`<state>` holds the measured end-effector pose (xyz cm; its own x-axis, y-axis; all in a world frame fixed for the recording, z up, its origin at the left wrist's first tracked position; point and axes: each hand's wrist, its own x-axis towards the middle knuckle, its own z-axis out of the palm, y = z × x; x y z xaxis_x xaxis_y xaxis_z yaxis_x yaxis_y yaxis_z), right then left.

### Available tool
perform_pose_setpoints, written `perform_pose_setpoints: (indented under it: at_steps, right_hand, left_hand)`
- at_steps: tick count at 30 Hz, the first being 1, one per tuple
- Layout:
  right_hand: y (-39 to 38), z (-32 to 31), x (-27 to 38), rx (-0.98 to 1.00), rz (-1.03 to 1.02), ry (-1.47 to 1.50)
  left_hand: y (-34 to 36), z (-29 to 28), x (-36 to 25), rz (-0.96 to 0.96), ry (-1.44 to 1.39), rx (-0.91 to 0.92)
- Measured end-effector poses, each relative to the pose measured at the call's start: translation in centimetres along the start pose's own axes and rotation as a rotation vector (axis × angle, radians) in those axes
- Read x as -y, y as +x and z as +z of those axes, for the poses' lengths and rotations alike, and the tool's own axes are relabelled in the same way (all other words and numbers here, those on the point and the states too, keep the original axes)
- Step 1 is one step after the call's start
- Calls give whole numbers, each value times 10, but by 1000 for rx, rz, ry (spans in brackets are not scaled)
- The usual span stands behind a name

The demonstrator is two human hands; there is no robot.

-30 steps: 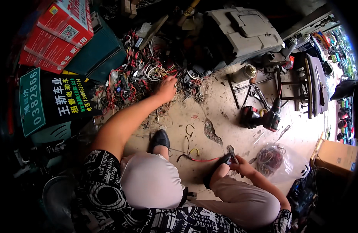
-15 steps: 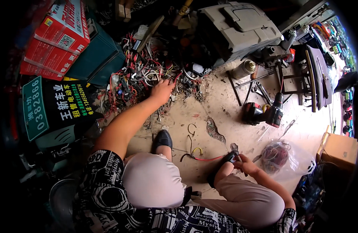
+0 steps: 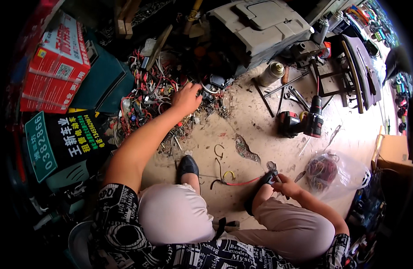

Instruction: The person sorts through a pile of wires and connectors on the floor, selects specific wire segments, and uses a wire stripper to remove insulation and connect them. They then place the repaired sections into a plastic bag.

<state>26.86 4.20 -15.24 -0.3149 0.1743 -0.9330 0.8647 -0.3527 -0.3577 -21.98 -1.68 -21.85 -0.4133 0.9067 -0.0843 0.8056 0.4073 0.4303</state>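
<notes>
My left hand (image 3: 186,97) reaches far forward into a heap of tangled wires and small scrap parts (image 3: 157,92) on the floor, fingers spread over the pile with nothing clearly held. My right hand (image 3: 286,185) rests by my right knee and grips a small pair of pliers (image 3: 272,172). A red wire (image 3: 240,182) runs along the floor from the pliers toward a yellow loop. My black shoes (image 3: 187,166) sit on the dusty concrete between the two hands.
A clear plastic bag of reddish wire (image 3: 332,172) lies right of my right hand. A cordless drill (image 3: 311,119), a spray can (image 3: 271,74) and metal rods lie beyond. Red cartons (image 3: 54,67), a green sign (image 3: 58,141), a grey plastic casing (image 3: 260,27) and a cardboard box (image 3: 394,152) ring the area.
My left hand has pushed farther forward and left into the wire heap. My right hand has stayed by the knee with the pliers.
</notes>
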Motion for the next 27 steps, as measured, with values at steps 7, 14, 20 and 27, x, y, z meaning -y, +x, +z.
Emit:
perform_pose_setpoints:
  at_steps: [7,14,20,27]
  right_hand:
    - [7,-10,6,13,32,28]
    - [15,-14,0,11,57,13]
    - [15,-13,15,14,50,-13]
    - [22,-10,6,10,41,-2]
  left_hand:
    - [64,25,-28,12,57,130]
    - [66,39,-2,-120,-419,130]
    - [-7,0,2,-609,-1494,344]
    - [-11,-26,11,-588,-2212,209]
